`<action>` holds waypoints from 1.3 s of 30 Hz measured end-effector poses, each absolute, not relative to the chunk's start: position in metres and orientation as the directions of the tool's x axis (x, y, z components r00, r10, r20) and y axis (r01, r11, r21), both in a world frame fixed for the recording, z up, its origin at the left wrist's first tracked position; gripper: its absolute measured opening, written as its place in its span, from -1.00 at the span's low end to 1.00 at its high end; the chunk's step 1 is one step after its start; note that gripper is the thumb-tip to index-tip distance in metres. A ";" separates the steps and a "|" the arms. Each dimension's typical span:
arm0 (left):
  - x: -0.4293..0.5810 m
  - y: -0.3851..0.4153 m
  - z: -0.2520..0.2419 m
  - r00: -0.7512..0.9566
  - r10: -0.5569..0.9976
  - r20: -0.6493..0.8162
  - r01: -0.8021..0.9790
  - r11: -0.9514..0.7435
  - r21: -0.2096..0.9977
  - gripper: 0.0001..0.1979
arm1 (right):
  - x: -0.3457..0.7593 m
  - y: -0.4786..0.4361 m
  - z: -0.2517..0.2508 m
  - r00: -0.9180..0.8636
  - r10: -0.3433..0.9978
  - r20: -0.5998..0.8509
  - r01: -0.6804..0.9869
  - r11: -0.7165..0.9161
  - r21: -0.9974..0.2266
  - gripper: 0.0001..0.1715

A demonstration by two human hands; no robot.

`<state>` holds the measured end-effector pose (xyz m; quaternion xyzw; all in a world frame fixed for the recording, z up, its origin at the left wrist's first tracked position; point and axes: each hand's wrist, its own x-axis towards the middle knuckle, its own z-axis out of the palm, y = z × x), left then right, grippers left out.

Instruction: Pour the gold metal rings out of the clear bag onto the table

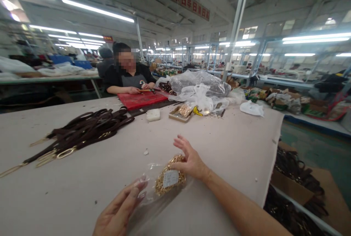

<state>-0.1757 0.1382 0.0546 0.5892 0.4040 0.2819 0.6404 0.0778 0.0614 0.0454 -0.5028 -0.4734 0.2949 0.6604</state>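
A small clear plastic bag (164, 181) full of gold metal fittings, with a white label, lies on the pale table (82, 177) in front of me. My left hand (117, 210) touches the bag's near left corner with its fingertips. My right hand (190, 159) rests on the bag's far right side, thumb against the fittings, fingers spread above. Neither hand has lifted the bag off the table.
A pile of dark brown straps (82, 130) with gold buckles lies at left. Across the table a seated person (127, 71) works on a red mat (141, 99). Plastic bags (200, 86), a small tray of gold parts (181, 113) and a white block (153, 114) lie beyond. Cardboard boxes of straps (296, 181) stand below the right edge.
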 end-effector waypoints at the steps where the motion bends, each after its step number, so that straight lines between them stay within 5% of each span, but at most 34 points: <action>1: -0.177 0.140 0.056 0.525 0.829 -0.193 0.107 0.160 0.981 -0.43 | 0.078 0.063 0.042 0.389 0.874 0.291 0.039 0.300 -0.953 0.24; 5: -0.179 0.143 0.059 0.508 0.838 -0.199 0.103 0.170 0.980 -0.52 | 0.080 0.066 0.032 0.296 0.949 0.108 -0.138 0.155 -0.978 0.43; 12: -0.183 0.153 0.045 0.402 0.890 -0.216 0.091 0.196 0.976 -0.47 | 0.076 0.052 0.039 0.036 0.999 -0.023 -0.109 -0.019 -0.994 0.20; 20: -0.179 0.146 0.050 0.443 0.864 -0.239 -0.008 0.271 0.963 -0.43 | 0.062 0.049 0.047 0.104 0.995 -0.008 -0.022 -0.006 -1.000 -0.09; 39: -0.188 0.161 0.051 0.684 0.664 -0.301 -0.120 0.510 0.852 -0.26 | 0.017 0.040 0.066 0.166 0.984 -0.068 -0.061 -0.058 -0.996 -0.17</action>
